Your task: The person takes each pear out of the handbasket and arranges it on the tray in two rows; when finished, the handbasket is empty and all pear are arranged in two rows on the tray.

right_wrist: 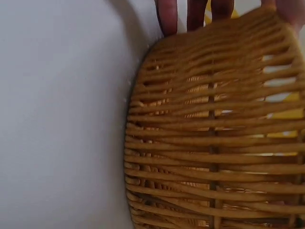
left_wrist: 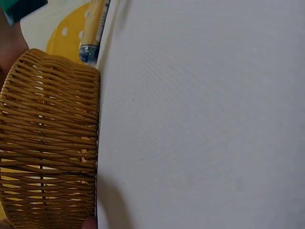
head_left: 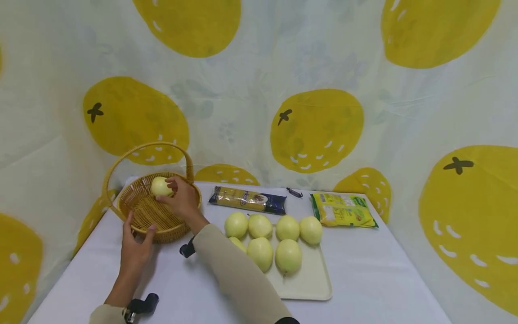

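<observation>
A round woven basket (head_left: 166, 235) with a tall arched handle stands at the back left of the white-covered table. Over its inside, my right hand (head_left: 183, 198) holds a pale yellow-green pear (head_left: 159, 186) between thumb and fingers. My left hand (head_left: 135, 246) is at the basket's near left side, its fingers spread at the rim and wall. In the right wrist view, fingers (right_wrist: 167, 16) touch the wicker wall (right_wrist: 214, 129). The wicker side (left_wrist: 50, 138) also fills the left part of the left wrist view. Several similar pears (head_left: 260, 254) lie on a cream tray (head_left: 311, 281).
Behind the tray lie a long pasta-like packet (head_left: 247, 200) in gold and dark blue, a small dark wrapped item (head_left: 294, 192) and a yellow-green bag (head_left: 343, 210). A fruit-printed curtain (head_left: 243, 112) hangs round the table's back and sides.
</observation>
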Motion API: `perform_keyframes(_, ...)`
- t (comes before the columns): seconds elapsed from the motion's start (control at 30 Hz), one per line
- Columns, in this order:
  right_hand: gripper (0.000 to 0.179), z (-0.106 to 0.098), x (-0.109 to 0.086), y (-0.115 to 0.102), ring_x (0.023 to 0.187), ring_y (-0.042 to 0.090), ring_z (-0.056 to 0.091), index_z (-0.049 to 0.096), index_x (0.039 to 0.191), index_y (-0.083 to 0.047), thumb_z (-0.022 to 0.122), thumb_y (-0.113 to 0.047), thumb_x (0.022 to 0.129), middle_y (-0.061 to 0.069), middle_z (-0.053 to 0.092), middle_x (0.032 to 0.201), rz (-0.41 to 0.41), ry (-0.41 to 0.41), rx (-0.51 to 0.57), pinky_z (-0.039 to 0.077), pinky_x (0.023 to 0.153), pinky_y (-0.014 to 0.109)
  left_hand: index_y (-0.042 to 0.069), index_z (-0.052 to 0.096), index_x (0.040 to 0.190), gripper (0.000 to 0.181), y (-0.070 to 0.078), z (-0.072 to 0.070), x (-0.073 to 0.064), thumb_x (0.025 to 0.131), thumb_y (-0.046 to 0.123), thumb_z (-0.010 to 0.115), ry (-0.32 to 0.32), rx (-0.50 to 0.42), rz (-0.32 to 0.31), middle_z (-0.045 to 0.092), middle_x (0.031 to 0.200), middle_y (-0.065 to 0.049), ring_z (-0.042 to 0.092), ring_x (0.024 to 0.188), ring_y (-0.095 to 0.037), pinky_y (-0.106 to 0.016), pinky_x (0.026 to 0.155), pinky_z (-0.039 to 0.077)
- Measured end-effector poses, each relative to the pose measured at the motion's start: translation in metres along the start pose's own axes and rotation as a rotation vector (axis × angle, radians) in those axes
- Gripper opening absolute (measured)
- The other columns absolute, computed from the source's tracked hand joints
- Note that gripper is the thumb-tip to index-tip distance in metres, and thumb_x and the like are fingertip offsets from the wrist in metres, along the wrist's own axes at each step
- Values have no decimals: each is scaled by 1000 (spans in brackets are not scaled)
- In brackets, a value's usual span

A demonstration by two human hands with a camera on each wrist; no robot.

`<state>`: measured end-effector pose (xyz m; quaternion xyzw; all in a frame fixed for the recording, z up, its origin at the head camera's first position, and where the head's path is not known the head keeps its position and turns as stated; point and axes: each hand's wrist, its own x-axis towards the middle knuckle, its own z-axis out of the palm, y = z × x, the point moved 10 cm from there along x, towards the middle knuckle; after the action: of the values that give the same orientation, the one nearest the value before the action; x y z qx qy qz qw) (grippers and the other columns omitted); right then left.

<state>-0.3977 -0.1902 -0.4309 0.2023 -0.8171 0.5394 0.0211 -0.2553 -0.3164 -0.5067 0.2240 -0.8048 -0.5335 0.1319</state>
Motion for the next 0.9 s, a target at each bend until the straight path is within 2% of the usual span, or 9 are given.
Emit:
perform_keyframes(0.1, 62, 12, 6, 0, 134, 19, 62, 61, 147, -23, 87, -26, 90, 1, 69, 143, -37, -58, -29, 58, 100, 27, 34, -6, 172, 88, -3, -2, -2, 110, 45, 55, 1, 2, 3, -1, 181, -14, 12, 164, -49, -71, 130, 15)
perform_keyframes(0.2, 70, 21, 10, 2, 141, 16, 55, 56, 152, -29, 88, -30, 90, -3, 64, 149, -53, -100, -105, 57, 102, 28, 34, -6, 172, 88, -6, -1, -4, 110, 45, 55, -12, 2, 10, -1, 180, -14, 13, 163, -50, -72, 129, 17)
perform_keyframes(0.4, 81, 33, 14, 13, 146, 14, 47, 47, 160, -33, 87, -33, 89, -10, 54, 157, -21, -171, -202, 57, 101, 30, 34, -5, 172, 88, -8, 2, -8, 110, 41, 56, -12, -9, 21, 2, 180, -17, 16, 162, -51, -74, 127, 19)
perform_keyframes(0.5, 80, 33, 16, 18, 147, 15, 47, 48, 159, -32, 87, -32, 89, -8, 57, 155, -8, -164, -221, 56, 105, 32, 32, -5, 173, 88, -7, 4, -8, 110, 39, 57, -16, -18, 32, 4, 179, -20, 17, 161, -52, -73, 126, 23)
perform_keyframes(0.63, 66, 24, 20, 18, 134, 13, 56, 57, 150, -28, 86, -34, 91, -6, 69, 138, -14, -65, -212, 57, 100, 29, 31, -5, 173, 88, -5, 4, -6, 110, 39, 57, -13, -14, 39, 3, 179, -20, 16, 162, -52, -72, 127, 24)
perform_keyframes(0.7, 60, 18, 22, 13, 130, 11, 59, 62, 144, -26, 86, -38, 91, -8, 71, 132, -55, -7, -235, 56, 101, 27, 31, -5, 173, 88, -3, 3, -4, 110, 40, 56, -13, -10, 45, 2, 179, -19, 15, 162, -51, -72, 127, 23)
perform_keyframes(0.77, 59, 18, 23, 5, 133, 10, 59, 64, 144, -26, 86, -40, 90, -10, 70, 135, -121, -9, -292, 54, 106, 26, 30, -6, 173, 88, -1, 1, -3, 110, 41, 56, -12, -2, 47, 1, 180, -18, 14, 162, -51, -72, 127, 22)
perform_keyframes(0.83, 63, 27, 23, -5, 139, 10, 57, 63, 147, -25, 85, -42, 91, -10, 67, 144, -216, -71, -368, 48, 116, 27, 30, -6, 173, 88, 0, 1, -1, 110, 41, 55, -17, -6, 50, 1, 180, -18, 14, 162, -51, -72, 127, 23)
perform_keyframes(0.9, 69, 40, 20, -12, 144, 10, 54, 58, 153, -24, 83, -43, 92, -10, 63, 152, -300, -179, -438, 41, 123, 28, 30, -6, 173, 87, 1, 1, 1, 110, 41, 55, -21, -11, 49, 0, 180, -18, 14, 162, -51, -72, 126, 24)
